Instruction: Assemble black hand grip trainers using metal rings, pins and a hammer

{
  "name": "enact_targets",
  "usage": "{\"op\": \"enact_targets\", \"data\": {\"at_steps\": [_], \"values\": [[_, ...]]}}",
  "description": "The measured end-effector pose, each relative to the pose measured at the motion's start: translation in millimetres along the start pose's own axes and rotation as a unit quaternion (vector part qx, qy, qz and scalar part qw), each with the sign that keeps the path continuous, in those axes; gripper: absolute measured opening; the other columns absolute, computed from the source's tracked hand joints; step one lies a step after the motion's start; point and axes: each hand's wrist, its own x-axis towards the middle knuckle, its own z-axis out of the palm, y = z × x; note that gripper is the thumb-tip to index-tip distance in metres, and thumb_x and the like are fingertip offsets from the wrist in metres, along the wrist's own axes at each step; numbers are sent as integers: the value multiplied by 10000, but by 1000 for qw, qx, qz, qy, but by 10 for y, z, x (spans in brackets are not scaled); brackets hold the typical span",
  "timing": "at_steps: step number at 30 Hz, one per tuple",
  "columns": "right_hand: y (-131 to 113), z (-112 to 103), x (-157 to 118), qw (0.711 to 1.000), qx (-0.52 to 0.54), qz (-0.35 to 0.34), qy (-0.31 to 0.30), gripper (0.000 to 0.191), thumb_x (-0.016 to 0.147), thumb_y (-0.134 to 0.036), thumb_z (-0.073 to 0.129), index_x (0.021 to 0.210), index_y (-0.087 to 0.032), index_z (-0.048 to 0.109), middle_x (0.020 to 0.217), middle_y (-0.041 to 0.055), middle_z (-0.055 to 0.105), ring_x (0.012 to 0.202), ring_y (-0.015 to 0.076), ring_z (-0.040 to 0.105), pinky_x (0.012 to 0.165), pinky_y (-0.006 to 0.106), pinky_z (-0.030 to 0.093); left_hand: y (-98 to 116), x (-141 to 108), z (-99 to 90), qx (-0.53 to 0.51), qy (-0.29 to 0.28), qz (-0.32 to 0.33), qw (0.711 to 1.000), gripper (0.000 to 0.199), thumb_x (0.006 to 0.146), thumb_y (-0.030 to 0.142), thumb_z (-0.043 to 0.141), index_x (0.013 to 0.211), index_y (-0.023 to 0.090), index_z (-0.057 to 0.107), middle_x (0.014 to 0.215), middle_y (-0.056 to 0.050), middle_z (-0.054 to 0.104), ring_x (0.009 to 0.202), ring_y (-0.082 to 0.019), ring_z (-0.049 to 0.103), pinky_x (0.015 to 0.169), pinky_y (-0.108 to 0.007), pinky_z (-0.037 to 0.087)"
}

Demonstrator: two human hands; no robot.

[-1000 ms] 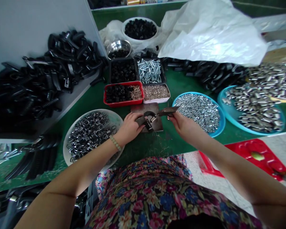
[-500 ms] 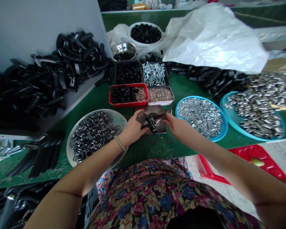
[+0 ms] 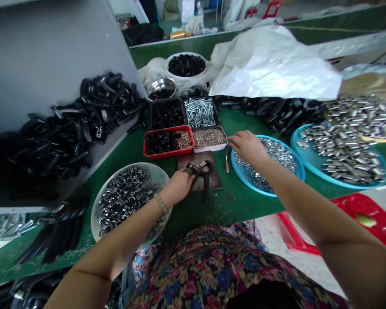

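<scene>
My left hand (image 3: 179, 187) is shut on a black spring clamp (image 3: 202, 171), pressing it against a worn brown metal plate (image 3: 197, 181) on the green bench. My right hand (image 3: 248, 148) hangs apart from it, fingers spread and nothing visible in them, at the rim of a blue bowl of steel nuts (image 3: 244, 178). A thin tool with a red handle (image 3: 227, 162) lies between the plate and that bowl. A white bowl of dark metal rings (image 3: 141, 165) sits just left of my left wrist.
Small trays of black parts (image 3: 167, 113), screws (image 3: 199, 112) and brass bits (image 3: 209, 138) stand behind the plate. Black clamp parts (image 3: 67, 133) are heaped at left. Another blue bowl of metal sleeves (image 3: 341, 161) sits at right, below a white plastic sheet (image 3: 270, 64).
My right hand has left the clamp and moved right, out over the blue bowl of nuts. The thin red-handled tool now shows on the bench. My left hand stays on the clamp.
</scene>
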Motion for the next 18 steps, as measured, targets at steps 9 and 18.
{"op": "enact_targets", "data": {"at_steps": [9, 18], "values": [[-288, 213, 883, 997, 31, -61, -31, 204, 902, -180, 477, 947, -114, 665, 964, 168, 670, 937, 257, 534, 745, 331, 349, 262, 1180, -292, 227, 138, 81, 961, 285, 910, 334, 499, 942, 126, 691, 1080, -143, 631, 1077, -295, 503, 883, -422, 400], [-455, 36, 302, 952, 299, -50, -27, 139, 880, -206, 516, 879, -170, 650, 871, 71, 666, 818, 187, 587, 744, 305, 439, 262, 1726, -121, 181, 114, 92, 973, 232, 913, 241, 480, 919, 128, 683, 1079, -148, 659, 1084, -305, 522, 930, -480, 344]]}}
